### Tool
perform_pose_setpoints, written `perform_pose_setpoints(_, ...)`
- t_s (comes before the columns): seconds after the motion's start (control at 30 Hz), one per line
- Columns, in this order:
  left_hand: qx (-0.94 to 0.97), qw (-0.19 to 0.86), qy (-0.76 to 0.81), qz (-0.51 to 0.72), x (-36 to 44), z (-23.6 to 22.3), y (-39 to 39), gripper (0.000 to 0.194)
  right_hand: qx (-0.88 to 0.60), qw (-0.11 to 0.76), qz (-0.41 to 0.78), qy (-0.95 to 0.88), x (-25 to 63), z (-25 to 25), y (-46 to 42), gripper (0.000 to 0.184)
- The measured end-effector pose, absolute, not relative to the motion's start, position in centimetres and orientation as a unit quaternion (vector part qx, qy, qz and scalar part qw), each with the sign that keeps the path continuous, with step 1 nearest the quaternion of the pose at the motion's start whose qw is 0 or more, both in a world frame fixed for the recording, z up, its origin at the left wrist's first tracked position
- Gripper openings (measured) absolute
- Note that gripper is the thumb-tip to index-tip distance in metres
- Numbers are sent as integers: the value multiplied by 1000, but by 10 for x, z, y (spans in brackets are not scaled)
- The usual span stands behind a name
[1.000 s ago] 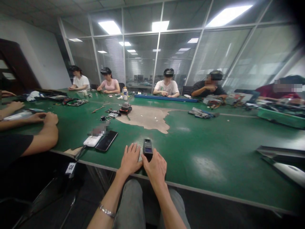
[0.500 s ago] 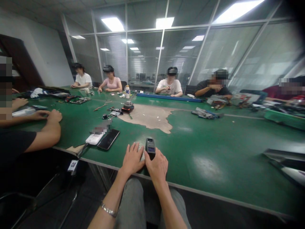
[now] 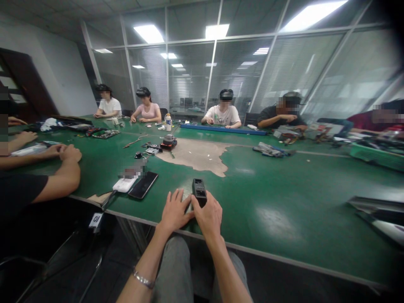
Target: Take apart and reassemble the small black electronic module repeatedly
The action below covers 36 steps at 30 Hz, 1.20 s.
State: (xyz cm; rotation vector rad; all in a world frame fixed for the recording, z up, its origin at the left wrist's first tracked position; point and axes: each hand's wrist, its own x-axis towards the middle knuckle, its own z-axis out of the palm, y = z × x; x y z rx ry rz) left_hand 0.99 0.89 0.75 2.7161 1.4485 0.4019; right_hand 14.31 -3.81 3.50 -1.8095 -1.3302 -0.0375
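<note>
Head view: black handheld device (image 3: 199, 190) lies on the green table (image 3: 303, 248), long axis pointing straight away from the person, its near end under the right hand's (image 3: 206, 219) fingers, grip unclear, with the open left hand (image 3: 174, 211) spread just beside it.

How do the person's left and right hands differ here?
The left hand lies flat, fingers spread, on the green table; the right hand grips a black handheld device. The left wrist wears a silver bracelet; the right wrist is bare. Both hands rest near the table edge.
</note>
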Motion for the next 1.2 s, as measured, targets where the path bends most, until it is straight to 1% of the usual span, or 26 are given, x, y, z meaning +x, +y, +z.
perform_pose_setpoints(0.17, 872, 28, 468, 143, 11, 9, 8, 69, -712, 467, -28, -524, 154, 51, -41, 46)
perform_pose_setpoints(0.3, 871, 28, 468, 146, 11, 10, 7, 68, -719, 473, -47, -507, 173, 50, -47, 49)
perform_pose_setpoints(0.5, 871, 20, 470, 141, 12, 8, 8, 67, -761, 432, -71, -479, 199, 24, -54, 56)
perform_pose_setpoints(0.63, 872, 21, 469, 139, 12, 6, 9, 68, -776, 410, -69, -475, 205, 9, -58, 55)
perform_pose_setpoints(0.77, 872, 25, 470, 136, 12, 7, 9, 70, -790, 393, -68, -466, 205, 0, -61, 56)
perform_pose_setpoints(0.97, 872, 28, 470, 134, 12, 10, 8, 71, -801, 369, -78, -465, 203, -6, -62, 62)
perform_pose_setpoints(1.07, 872, 29, 470, 133, 12, 10, 8, 72, -798, 361, -83, -475, 204, -11, -63, 71)
perform_pose_setpoints(1.2, 872, 34, 469, 133, 12, 11, 8, 70, -790, 386, -99, -466, 205, -15, -64, 93)
